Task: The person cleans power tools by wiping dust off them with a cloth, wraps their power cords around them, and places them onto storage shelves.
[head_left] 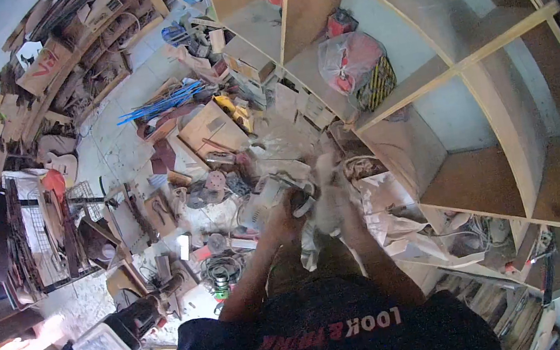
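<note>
My left hand [291, 213] is closed round the dark grip of a pale grey power tool [264, 203], whose exact kind I cannot make out. Just to its right, my right hand [329, 175] is smeared by motion, so its fingers do not show clearly. A pale, dusty cloth or bag-like piece [311, 246] hangs below the hands. Left of the tool lies a round pinkish sanding disc [214, 181] with holes. Beyond the hands is a dusty, whitish heap [282, 142].
A large wooden shelf unit [452, 69] stands at the right, holding a plastic bag [352, 59] with red things. Blue strips [160, 102], a yellow tool [233, 113] and boards clutter the floor ahead. A wire rack [45, 224] is at the left, and crumpled paper [396, 223] lies at the right.
</note>
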`<state>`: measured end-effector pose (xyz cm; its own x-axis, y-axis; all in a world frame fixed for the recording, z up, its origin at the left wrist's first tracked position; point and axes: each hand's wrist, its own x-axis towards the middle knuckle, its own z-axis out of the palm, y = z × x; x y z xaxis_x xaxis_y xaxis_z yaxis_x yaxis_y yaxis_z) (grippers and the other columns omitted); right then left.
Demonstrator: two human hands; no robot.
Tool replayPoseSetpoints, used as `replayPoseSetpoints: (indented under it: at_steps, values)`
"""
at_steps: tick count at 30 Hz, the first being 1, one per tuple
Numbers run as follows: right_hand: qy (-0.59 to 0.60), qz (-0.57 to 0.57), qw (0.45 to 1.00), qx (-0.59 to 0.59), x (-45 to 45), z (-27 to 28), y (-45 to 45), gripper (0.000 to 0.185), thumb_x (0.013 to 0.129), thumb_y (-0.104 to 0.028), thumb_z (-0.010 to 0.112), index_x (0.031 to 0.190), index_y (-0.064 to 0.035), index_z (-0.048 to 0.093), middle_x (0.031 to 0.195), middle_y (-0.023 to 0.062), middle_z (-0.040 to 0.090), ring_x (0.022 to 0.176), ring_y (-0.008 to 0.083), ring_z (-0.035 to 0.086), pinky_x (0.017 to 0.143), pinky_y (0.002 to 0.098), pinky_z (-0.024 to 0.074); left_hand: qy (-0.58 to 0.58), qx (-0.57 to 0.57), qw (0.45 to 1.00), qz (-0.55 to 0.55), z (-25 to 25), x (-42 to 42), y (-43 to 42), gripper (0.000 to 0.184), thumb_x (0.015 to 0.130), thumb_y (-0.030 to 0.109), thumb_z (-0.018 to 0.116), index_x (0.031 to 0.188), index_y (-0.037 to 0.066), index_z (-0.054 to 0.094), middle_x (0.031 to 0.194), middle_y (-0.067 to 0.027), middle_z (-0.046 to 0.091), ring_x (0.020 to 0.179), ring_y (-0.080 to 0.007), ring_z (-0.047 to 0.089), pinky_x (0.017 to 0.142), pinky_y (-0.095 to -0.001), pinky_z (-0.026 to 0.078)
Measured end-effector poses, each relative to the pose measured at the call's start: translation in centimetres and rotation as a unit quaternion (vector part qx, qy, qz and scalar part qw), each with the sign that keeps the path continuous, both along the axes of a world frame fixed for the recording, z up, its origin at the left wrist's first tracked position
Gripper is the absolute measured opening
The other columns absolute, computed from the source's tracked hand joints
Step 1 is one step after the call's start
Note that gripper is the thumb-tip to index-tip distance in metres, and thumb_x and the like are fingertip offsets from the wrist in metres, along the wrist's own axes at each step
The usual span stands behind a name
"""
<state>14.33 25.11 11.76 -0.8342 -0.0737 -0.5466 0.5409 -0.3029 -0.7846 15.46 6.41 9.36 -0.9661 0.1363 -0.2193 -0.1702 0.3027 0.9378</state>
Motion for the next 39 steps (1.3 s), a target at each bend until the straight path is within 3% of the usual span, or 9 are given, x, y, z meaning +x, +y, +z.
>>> replayPoseSetpoints:
  at_steps: [5,8,11,20,28,33,36,37,39]
  values:
    - [-0.038,0.191,0.970,0.147,-1.8,0.2,-6.3,0.038,0.086,-0.038,0.062,0.100,-0.0020,0.064,0.084,0.0052,0.063,0.073,0.0172,0.061,0.063,0.0319,0.0473,-0.005,-0.186,0.971,-0.148,-4.0,0.9,-2.5,0.050,0.079,0.017,0.063,0.123,0.001,0.044,0.105,-0.0270,0.062,0.096,-0.0444,0.060,0.079,-0.0512,0.048]
    - [-0.090,0.192,0.977,0.029,-3.1,0.4,-6.0,0.028,0.082,-0.029,0.066,0.092,-0.0027,0.063,0.075,0.0041,0.062,0.064,0.0173,0.060,0.059,0.0322,0.0486,-0.009,-0.229,0.967,-0.115,-1.7,2.0,-2.9,0.047,0.080,0.021,0.063,0.120,0.001,0.050,0.108,-0.0266,0.061,0.098,-0.0436,0.060,0.082,-0.0503,0.048]
    - [-0.162,0.034,0.926,-0.340,-4.2,-3.7,-6.5,0.022,0.083,-0.027,0.064,0.091,-0.0069,0.063,0.077,0.0053,0.064,0.066,0.0229,0.062,0.064,0.0356,0.0538,-0.077,-0.149,0.970,-0.177,0.8,2.6,-4.6,0.050,0.082,0.029,0.066,0.123,0.005,0.053,0.117,-0.0247,0.059,0.108,-0.0416,0.057,0.091,-0.0467,0.046]
    - [-0.103,-0.111,0.976,-0.157,-16.5,-15.0,-1.8,0.052,0.083,-0.045,0.066,0.118,-0.0088,0.054,0.106,0.0084,0.060,0.089,0.0228,0.060,0.076,0.0402,0.0531,-0.206,-0.072,0.973,-0.078,5.4,6.4,-10.7,0.065,0.086,0.049,0.061,0.134,0.008,0.048,0.132,-0.0179,0.054,0.125,-0.0340,0.049,0.102,-0.0419,0.039]
    - [-0.107,-0.062,0.988,-0.090,-18.5,-6.9,-7.8,0.048,0.083,-0.045,0.066,0.113,-0.0086,0.060,0.106,0.0111,0.063,0.090,0.0230,0.064,0.077,0.0398,0.0541,-0.230,0.042,0.962,0.138,8.9,12.2,-15.4,0.061,0.087,0.043,0.065,0.127,-0.001,0.053,0.107,-0.0112,0.062,0.094,-0.0185,0.058,0.082,-0.0323,0.048]
    - [-0.127,-0.066,0.976,-0.165,-21.8,-18.6,-0.6,0.043,0.081,-0.054,0.060,0.095,-0.0137,0.062,0.086,0.0093,0.063,0.074,0.0286,0.060,0.068,0.0448,0.0514,-0.135,0.111,0.937,0.303,10.2,18.3,-20.4,0.066,0.081,0.042,0.072,0.128,0.000,0.052,0.079,-0.0015,0.060,0.059,-0.0079,0.053,0.052,-0.0238,0.044]
    - [-0.033,0.059,0.832,-0.551,-27.5,-31.6,8.4,0.043,0.084,-0.053,0.056,0.092,-0.0114,0.062,0.087,0.0108,0.063,0.078,0.0298,0.061,0.069,0.0450,0.0522,-0.072,0.079,0.915,0.389,12.4,20.1,-21.7,0.068,0.084,0.061,0.059,0.119,0.003,0.056,0.075,-0.0017,0.059,0.056,-0.0091,0.053,0.050,-0.0222,0.042]
    - [-0.040,-0.063,0.953,-0.293,-27.1,-22.9,7.1,0.043,0.085,-0.053,0.054,0.093,-0.0112,0.061,0.086,0.0094,0.063,0.077,0.0281,0.061,0.069,0.0437,0.0523,-0.052,0.089,0.911,0.400,13.0,20.2,-22.2,0.066,0.089,0.062,0.049,0.120,0.004,0.056,0.071,-0.0017,0.057,0.054,-0.0103,0.052,0.050,-0.0244,0.043]
    - [-0.023,-0.100,0.977,-0.184,-25.5,-12.5,4.6,0.044,0.088,-0.053,0.050,0.096,-0.0110,0.059,0.083,0.0066,0.062,0.076,0.0249,0.061,0.068,0.0410,0.0524,-0.078,0.142,0.861,0.483,12.4,21.4,-23.2,0.055,0.095,0.056,0.044,0.115,0.006,0.054,0.070,-0.0025,0.054,0.053,-0.0113,0.052,0.049,-0.0248,0.043]
